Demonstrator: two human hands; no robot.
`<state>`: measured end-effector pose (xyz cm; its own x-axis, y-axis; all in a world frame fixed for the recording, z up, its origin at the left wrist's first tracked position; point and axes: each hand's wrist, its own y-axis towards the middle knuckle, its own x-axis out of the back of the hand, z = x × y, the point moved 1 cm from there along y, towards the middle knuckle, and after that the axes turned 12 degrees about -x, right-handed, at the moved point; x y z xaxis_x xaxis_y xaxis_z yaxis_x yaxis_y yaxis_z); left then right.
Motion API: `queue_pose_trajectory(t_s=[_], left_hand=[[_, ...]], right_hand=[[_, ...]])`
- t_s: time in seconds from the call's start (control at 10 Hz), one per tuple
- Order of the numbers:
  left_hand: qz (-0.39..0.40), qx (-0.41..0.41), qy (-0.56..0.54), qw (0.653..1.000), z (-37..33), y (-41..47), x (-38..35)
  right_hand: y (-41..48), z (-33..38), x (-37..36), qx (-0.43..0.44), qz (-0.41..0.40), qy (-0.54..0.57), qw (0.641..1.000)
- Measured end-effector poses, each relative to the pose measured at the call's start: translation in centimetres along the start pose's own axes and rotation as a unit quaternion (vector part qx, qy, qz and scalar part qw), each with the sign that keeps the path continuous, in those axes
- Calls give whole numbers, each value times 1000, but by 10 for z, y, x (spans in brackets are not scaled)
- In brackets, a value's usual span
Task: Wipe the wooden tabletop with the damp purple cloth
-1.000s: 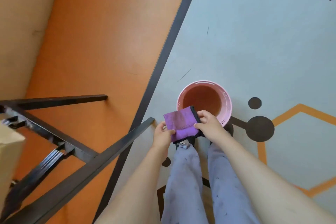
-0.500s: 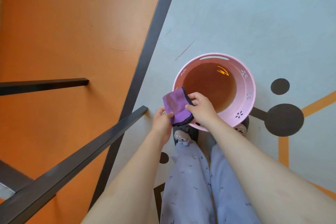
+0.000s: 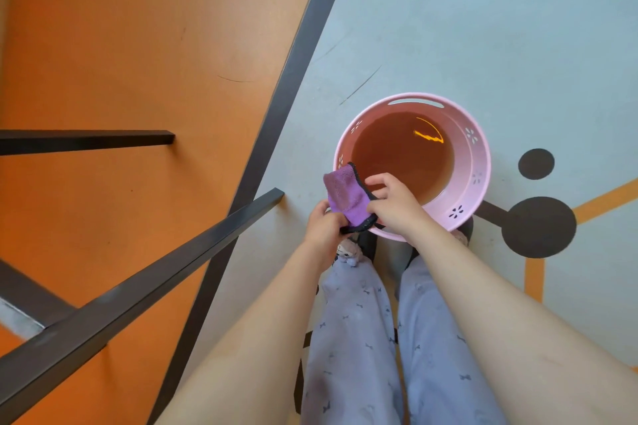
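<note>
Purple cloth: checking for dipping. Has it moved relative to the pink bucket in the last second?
Yes. Against the pink bucket, the purple cloth edged forward, from near rim to left rim.

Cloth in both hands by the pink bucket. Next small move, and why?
Probably dip it: swing the purple cloth right and down into the water. The left hand and right hand pinch it folded above the near rim of the pink bucket, clear of the water; no tabletop in view.
</note>
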<state>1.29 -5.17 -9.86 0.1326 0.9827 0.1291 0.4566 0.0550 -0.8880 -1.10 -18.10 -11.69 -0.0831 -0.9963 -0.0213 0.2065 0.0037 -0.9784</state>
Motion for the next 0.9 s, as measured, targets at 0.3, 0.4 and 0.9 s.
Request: queue_pose_trajectory(t_s=[0.3,0.4,0.9], left_hand=[[5,65,-131,989,-22,22,3],[16,56,-63,996,-22,29,-2],[-128,43,42,990,-32,-1,17]], right_hand=[[8,24,-3,6,47,25,999],[18,26,-15,18,12,-7,1000],[4,38,0,18,-68,-99,993]])
